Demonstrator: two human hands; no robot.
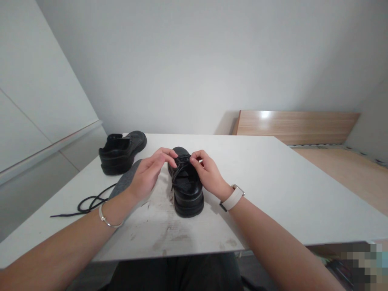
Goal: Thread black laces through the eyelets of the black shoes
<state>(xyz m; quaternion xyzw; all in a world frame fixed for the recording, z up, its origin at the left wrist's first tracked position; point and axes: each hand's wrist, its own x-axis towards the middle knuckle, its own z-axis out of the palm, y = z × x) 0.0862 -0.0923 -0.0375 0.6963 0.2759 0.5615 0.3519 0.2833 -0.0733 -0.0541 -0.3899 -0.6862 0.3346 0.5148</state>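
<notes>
A black lace-up shoe (189, 201) stands upright on the white table, its heel toward me and its toe toward the wall. My right hand (209, 171) is at the shoe's right side, with thumb and index finger pinched on the black shoelace (182, 158) near the top eyelets. At the left of the laces, my left hand (150, 171) hovers close with its fingers apart; I see nothing held in it. A lace end hangs down the shoe's left side. Part of the shoe's tongue and sides is hidden by my fingers.
A second black shoe (119, 155) sits at the back left. In front of it lie a grey insole (124, 184), partly behind my left wrist, and a loose black shoelace (87, 205). Dirt smudges mark the white table (266, 182). A wooden board (297, 126) stands beyond the right side.
</notes>
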